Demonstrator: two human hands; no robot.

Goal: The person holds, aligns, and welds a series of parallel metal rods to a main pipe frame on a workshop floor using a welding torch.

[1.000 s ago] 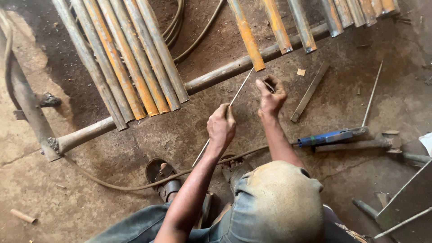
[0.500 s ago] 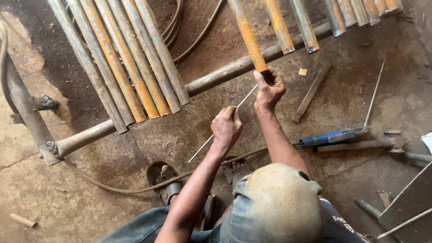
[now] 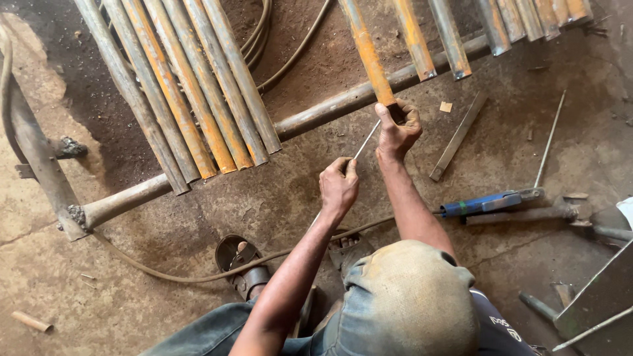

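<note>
A thin metal rod (image 3: 364, 141) slants between both hands. The left hand (image 3: 339, 186) pinches its lower part. The right hand (image 3: 397, 128) is curled around the end of a rusty orange pipe (image 3: 366, 51), which lies across a long grey pipe (image 3: 343, 102) on the dirt floor (image 3: 277, 198).

Cross pipe (image 3: 330, 109): lies slantwise on the floor (image 3: 277, 198), under the other pipes.
Left pipe bundle (image 3: 191, 99): rests across the cross pipe, left of both hands.
Single pipe (image 3: 369, 56): its near end is at the right hand (image 3: 399, 128), over the cross pipe.
Thin rod (image 3: 364, 142): runs between the left hand (image 3: 339, 188) and the right hand.
Flat bar (image 3: 458, 135): on the floor, right of the right hand.
Hose (image 3: 198, 273): on the floor, nearer the person than the left hand.
</note>
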